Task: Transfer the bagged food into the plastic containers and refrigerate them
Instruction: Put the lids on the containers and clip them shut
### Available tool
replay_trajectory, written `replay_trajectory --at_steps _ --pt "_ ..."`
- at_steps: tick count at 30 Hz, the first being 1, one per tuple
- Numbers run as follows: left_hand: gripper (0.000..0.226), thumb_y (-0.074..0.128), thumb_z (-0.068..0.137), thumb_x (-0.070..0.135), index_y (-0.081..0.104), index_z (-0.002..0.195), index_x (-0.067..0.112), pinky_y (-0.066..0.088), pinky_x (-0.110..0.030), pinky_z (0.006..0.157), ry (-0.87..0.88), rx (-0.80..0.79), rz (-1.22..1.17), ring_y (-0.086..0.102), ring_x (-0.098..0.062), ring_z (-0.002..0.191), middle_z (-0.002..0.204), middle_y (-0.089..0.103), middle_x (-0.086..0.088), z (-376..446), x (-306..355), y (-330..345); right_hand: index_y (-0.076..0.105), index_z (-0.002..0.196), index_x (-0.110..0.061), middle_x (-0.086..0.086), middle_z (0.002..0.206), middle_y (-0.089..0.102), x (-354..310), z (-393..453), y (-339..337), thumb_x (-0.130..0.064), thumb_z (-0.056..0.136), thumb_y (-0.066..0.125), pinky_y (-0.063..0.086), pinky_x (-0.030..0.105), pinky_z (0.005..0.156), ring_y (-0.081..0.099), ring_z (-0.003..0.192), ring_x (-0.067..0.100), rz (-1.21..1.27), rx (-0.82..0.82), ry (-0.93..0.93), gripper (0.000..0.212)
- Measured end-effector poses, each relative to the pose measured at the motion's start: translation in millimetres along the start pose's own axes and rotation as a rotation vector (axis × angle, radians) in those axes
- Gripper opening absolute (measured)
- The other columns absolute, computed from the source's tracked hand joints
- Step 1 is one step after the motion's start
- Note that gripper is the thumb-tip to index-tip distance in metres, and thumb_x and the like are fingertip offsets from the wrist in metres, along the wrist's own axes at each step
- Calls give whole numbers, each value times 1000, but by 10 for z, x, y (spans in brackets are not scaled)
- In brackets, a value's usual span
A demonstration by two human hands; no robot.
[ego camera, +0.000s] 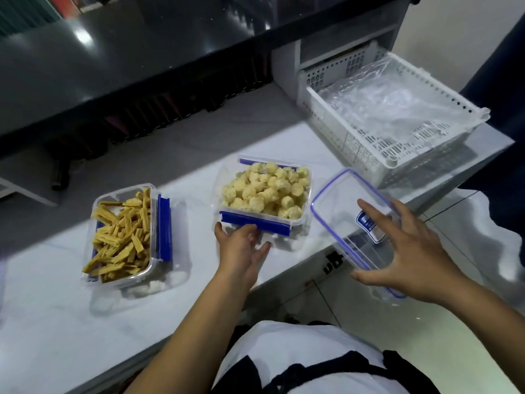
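Two clear plastic containers with blue clips stand on the white table. The left container (pixel 133 280) is full of yellow-brown tofu-skin strips (pixel 122 237). Pale round food balls (pixel 267 189) fill the middle container (pixel 308 194). My left hand (pixel 241 248) reaches to that container's near side, its fingers touching the wall under the front blue clip (pixel 255 223). My right hand (pixel 409 245) holds a clear blue-rimmed lid (pixel 338 211) from above, thumb on one long edge and fingers across to the other. The lid hangs tilted past the table's right edge.
A white perforated basket (pixel 369 157) with an empty clear plastic bag (pixel 397 103) in it sits at the table's back right. A dark glossy counter (pixel 113 66) rises behind the table. Tiled floor (pixel 454 228) lies to the right.
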State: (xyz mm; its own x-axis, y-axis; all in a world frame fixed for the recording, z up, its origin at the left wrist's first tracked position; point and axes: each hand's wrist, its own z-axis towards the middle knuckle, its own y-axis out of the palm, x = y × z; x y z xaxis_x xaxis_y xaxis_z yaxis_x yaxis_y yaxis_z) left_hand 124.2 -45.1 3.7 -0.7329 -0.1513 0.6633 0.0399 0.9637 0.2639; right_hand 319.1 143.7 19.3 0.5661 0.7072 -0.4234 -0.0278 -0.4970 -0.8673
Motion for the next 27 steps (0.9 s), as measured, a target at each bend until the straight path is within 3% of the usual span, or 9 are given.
replay_trajectory --at_steps 3,7,13,16,22,27 --pt "74 47 95 -11 28 147 38 53 -57 96 -24 23 -80 67 -32 104 124 61 -15 89 -25 58 -13 140 -70 -4 162 -5 55 -19 -64 -84 54 68 17 47 117 13 148 27 -170 -10 -50 119" --pt "71 44 95 -13 33 140 41 60 -47 82 30 35 -92 66 -29 101 127 58 -16 118 -92 0 -18 137 -71 2 163 -9 1 59 -173 -88 56 62 13 47 117 3 149 27 -296 -61 -85 115" --pt "68 47 96 -11 33 143 36 63 -41 66 150 -9 26 71 -28 94 117 62 -11 15 -142 -143 -18 132 -75 8 163 -4 -246 349 -198 -91 48 48 15 50 116 13 145 36 -450 -106 -167 108" --pt "77 52 95 -9 29 147 42 62 -43 67 153 -21 19 71 -30 103 123 62 -11 -90 -196 -268 -17 131 -77 6 163 -6 -430 452 -153 -86 49 50 14 51 117 11 145 36 -457 -157 -198 106" --pt "77 59 94 -6 32 148 41 62 -40 64 141 -19 11 71 -30 103 125 57 -16 -221 -204 -456 -15 138 -70 9 164 -10 -737 621 13 -89 53 52 15 50 115 10 146 39 -509 -171 -283 111" --pt "70 60 94 -5 38 143 40 61 -38 63 177 -49 6 74 -26 99 121 68 -12 -277 -212 -540 -16 139 -69 11 162 -6 -854 691 116 -93 47 45 17 53 114 14 144 41 -527 -155 -315 113"
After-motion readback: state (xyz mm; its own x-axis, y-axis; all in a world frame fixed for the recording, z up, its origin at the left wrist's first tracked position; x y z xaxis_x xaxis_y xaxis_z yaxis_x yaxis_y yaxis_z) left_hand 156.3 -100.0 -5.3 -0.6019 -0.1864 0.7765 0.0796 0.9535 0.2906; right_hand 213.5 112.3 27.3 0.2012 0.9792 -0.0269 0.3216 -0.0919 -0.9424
